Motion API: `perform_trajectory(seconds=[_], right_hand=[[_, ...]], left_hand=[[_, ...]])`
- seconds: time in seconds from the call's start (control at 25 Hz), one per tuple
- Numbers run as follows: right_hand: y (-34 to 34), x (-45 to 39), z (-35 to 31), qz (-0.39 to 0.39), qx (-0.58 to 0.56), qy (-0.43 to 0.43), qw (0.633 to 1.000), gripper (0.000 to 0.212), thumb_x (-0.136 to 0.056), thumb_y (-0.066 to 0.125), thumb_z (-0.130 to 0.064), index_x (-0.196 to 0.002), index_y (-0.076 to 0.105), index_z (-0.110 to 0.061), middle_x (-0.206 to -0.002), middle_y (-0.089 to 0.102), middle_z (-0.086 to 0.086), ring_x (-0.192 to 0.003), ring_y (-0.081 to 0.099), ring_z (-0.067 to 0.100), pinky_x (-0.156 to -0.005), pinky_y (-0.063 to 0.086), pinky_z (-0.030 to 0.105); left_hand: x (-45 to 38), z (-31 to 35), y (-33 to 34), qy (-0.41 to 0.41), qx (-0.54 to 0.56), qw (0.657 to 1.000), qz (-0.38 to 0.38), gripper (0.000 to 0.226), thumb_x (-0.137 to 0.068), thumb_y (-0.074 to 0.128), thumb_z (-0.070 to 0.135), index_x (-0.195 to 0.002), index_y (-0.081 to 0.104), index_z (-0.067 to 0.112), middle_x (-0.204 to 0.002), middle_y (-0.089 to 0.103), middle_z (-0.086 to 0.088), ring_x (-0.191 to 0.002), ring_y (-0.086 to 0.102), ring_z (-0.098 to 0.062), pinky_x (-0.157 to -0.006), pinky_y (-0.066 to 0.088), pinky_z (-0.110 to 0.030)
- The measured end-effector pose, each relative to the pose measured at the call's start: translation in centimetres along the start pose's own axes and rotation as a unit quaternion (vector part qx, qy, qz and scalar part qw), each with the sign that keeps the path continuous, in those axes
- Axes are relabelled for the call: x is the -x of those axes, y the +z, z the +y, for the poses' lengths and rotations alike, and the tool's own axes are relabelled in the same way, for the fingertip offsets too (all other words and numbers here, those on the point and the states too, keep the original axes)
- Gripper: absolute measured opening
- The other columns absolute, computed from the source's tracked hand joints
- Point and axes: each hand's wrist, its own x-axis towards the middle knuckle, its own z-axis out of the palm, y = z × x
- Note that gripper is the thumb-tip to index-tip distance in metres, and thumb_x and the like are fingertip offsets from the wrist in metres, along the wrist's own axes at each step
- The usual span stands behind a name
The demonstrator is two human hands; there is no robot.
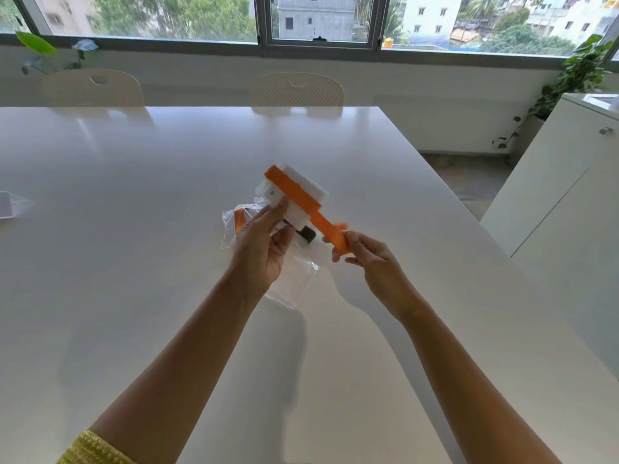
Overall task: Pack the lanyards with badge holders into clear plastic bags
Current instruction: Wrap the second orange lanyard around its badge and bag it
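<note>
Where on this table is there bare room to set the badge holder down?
Bare table runs from the hands to the far chairs, and along the right edge. It is crowded under the left hand, where clear bags lie; another item sits far left.

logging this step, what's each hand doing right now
Left hand: holds the white badge holder.
Right hand: pinches the orange lanyard strap end.

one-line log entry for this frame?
left hand: holds badge holder | right hand: pinches lanyard | bag: on table
</note>
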Motion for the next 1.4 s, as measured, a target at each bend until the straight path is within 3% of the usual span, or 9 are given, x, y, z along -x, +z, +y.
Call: perform_trajectory(seconds=[0.12, 0.36, 0.48, 0.6, 0.76, 0.96, 1.08, 1.24, 1.4], right_hand=[[0.3, 0.2, -0.2, 0.020, 0.020, 0.020, 0.999, 0.034, -0.104, 0.046, -0.020, -0.079, 0.069, -0.022, -0.100, 0.073, 0.013, -0.096, 0.062, 0.013, -0.096, 0.041, 0.034], [0.2, 0.3, -1.0, 0.124, 0.073, 0.017, 0.989, 0.030, -0.098, 0.059, -0.033, -0.072, 0.073, -0.026, -0.068, 0.071, -0.013, -0.065, 0.045, 0.021, -0.061, 0.034, 0.032], [0.1, 0.2, -1.4, 0.166, 0.037, 0.031, 0.985, 0.023, -0.097, 0.061, -0.029, -0.078, 0.075, -0.029, -0.072, 0.075, -0.010, -0.066, 0.063, 0.014, -0.062, 0.050, 0.022], [0.1, 0.1, -1.8, 0.185, -0.106, 0.075, 0.974, 0.009, -0.091, 0.069, -0.014, -0.088, 0.077, -0.017, -0.080, 0.078, 0.004, -0.078, 0.076, 0.019, -0.075, 0.060, 0.023], [-0.3, -0.1, -2.1, 0.164, -0.251, 0.148, 0.942, 0.014, -0.093, 0.062, 0.001, -0.092, 0.075, -0.001, -0.087, 0.078, 0.015, -0.082, 0.077, 0.021, -0.075, 0.061, 0.022], [-0.8, -0.3, -1.3, 0.184, -0.239, 0.230, 0.925, 0.021, -0.097, 0.058, -0.015, -0.095, 0.068, 0.004, -0.088, 0.074, 0.019, -0.072, 0.076, 0.021, -0.064, 0.061, 0.025], [-1.2, -0.1, -0.4, 0.155, -0.196, 0.249, 0.936, 0.020, -0.095, 0.065, -0.019, -0.091, 0.069, 0.000, -0.089, 0.074, 0.016, -0.071, 0.075, 0.017, -0.066, 0.061, 0.023], [-2.6, -0.2, 1.1, 0.195, -0.117, 0.229, 0.946, 0.018, -0.099, 0.059, -0.019, -0.087, 0.068, -0.009, -0.078, 0.065, 0.006, -0.068, 0.062, 0.012, -0.069, 0.056, 0.023], [-5.7, -0.2, 2.8, 0.220, 0.048, 0.238, 0.945, 0.022, -0.101, 0.055, -0.021, -0.101, 0.069, -0.005, -0.069, 0.057, 0.002, -0.059, 0.047, 0.011, -0.064, 0.043, 0.023]], left_hand=[[-0.7, 0.7, -0.9, 0.009, 0.018, 0.997, 0.078, 0.039, -0.092, 0.071, 0.014, -0.127, 0.060, 0.002, -0.117, 0.071, -0.013, -0.092, 0.075, -0.018, -0.067, 0.061, -0.024], [-0.3, 0.2, -1.3, 0.190, -0.260, 0.939, 0.122, 0.011, -0.084, 0.081, 0.021, -0.092, 0.080, 0.014, -0.085, 0.080, -0.007, -0.069, 0.077, -0.021, -0.055, 0.061, -0.031], [-0.2, -0.2, -1.5, 0.308, -0.432, 0.838, 0.125, 0.010, -0.084, 0.080, 0.027, -0.092, 0.082, 0.021, -0.077, 0.079, 0.002, -0.058, 0.073, -0.011, -0.058, 0.059, -0.032], [0.7, -1.0, -1.6, 0.445, -0.554, 0.703, 0.031, 0.027, -0.092, 0.072, 0.026, -0.114, 0.073, 0.041, -0.089, 0.077, 0.017, -0.070, 0.066, 0.004, -0.073, 0.055, -0.023], [1.3, -2.8, -1.9, 0.497, -0.684, 0.533, -0.026, 0.023, -0.089, 0.074, 0.015, -0.109, 0.079, 0.026, -0.080, 0.072, 0.006, -0.062, 0.067, -0.017, -0.048, 0.054, -0.032], [1.7, -4.2, -2.4, 0.501, -0.738, 0.446, -0.076, 0.024, -0.079, 0.078, 0.003, -0.100, 0.081, 0.016, -0.085, 0.072, -0.002, -0.072, 0.068, -0.026, -0.048, 0.056, -0.038], [2.1, -4.4, -2.0, 0.488, -0.734, 0.462, -0.094, 0.024, -0.076, 0.081, 0.003, -0.095, 0.081, 0.016, -0.086, 0.072, -0.001, -0.075, 0.068, -0.026, -0.053, 0.057, -0.039], [2.0, -3.3, -2.2, 0.349, -0.697, 0.626, 0.011, 0.028, -0.067, 0.090, 0.026, -0.082, 0.067, 0.022, -0.084, 0.059, 0.010, -0.082, 0.062, -0.018, -0.063, 0.053, -0.034], [0.4, -1.1, -4.3, 0.216, -0.676, 0.694, 0.121, 0.035, -0.069, 0.089, 0.041, -0.089, 0.067, 0.021, -0.092, 0.065, 0.004, -0.088, 0.064, -0.018, -0.076, 0.050, -0.030]])
